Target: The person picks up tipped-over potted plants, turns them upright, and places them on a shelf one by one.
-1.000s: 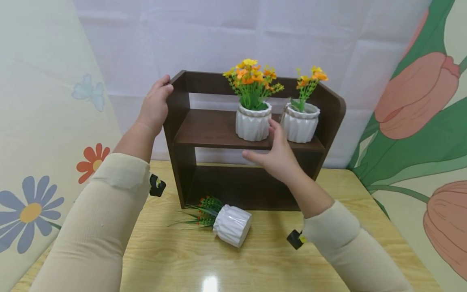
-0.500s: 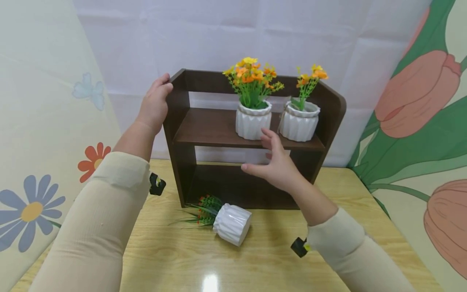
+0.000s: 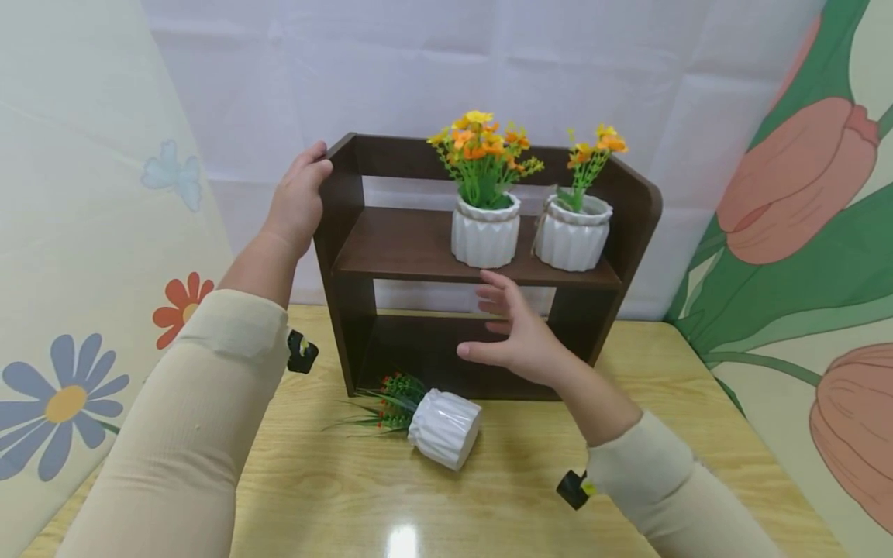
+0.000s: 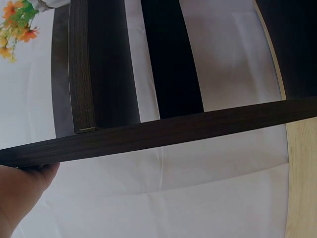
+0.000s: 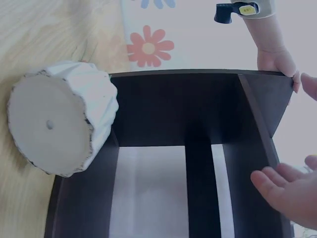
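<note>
We start with the desk [image 3: 530, 496], a pale wood top that carries everything below our hands. On it stands the dark brown shelf unit [image 3: 418, 248], just ahead of both hands. Our left hand [image 3: 296, 203] grips the unit's upper left corner, fingers curled over the top edge of its side panel; the left wrist view shows only the heel of that hand against the dark board. Our right hand [image 3: 519, 333] hangs free in front of the unit, fingers spread and relaxed, holding nothing, just below the front edge of the upper board and above the desk. Up and beyond that hand, two white ribbed pots stand upright on the upper board: the fuller orange-flowered pot [image 3: 485, 229] and, just beside it to the right, the sparser orange-flowered pot [image 3: 574, 231]. Below and to the left of the right hand, a third white pot with red and green sprigs [image 3: 443, 428] lies tipped on its side on the desk, its greenery pointing left, just in front of the unit's open lower bay. By our reading, two pots are placed and the fallen one is not yet picked up.
</note>
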`<state>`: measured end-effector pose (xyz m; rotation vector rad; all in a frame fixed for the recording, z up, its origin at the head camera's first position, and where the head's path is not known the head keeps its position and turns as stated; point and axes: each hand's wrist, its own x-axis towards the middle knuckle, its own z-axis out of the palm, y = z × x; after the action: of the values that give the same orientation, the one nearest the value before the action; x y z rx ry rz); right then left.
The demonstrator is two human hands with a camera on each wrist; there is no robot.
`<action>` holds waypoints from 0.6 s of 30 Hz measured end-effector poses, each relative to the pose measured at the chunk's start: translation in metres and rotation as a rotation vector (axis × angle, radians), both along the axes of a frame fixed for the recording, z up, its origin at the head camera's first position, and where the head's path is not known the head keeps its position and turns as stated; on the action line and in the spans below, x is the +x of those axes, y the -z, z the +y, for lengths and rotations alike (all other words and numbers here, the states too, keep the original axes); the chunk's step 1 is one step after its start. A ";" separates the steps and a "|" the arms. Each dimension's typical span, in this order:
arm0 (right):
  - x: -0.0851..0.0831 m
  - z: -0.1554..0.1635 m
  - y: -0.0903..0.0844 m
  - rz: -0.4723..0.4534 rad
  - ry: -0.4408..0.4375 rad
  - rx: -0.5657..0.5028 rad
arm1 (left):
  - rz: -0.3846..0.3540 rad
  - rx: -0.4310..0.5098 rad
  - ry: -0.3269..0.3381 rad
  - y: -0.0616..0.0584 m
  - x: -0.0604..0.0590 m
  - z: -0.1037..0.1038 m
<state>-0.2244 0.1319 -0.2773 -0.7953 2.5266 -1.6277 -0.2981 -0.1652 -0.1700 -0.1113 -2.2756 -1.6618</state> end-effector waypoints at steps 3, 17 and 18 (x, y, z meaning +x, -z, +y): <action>0.001 -0.001 0.005 -0.023 -0.047 -0.015 | 0.000 0.006 0.000 -0.001 0.000 0.000; -0.002 -0.005 0.040 -0.075 -0.161 0.002 | 0.008 0.007 -0.008 0.000 0.000 0.000; -0.002 -0.006 0.042 -0.084 -0.164 0.008 | 0.008 0.006 -0.009 0.000 0.000 0.000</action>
<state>-0.2263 0.1260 -0.3193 -0.8876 2.3415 -1.5649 -0.2978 -0.1655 -0.1701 -0.1053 -2.2615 -1.6611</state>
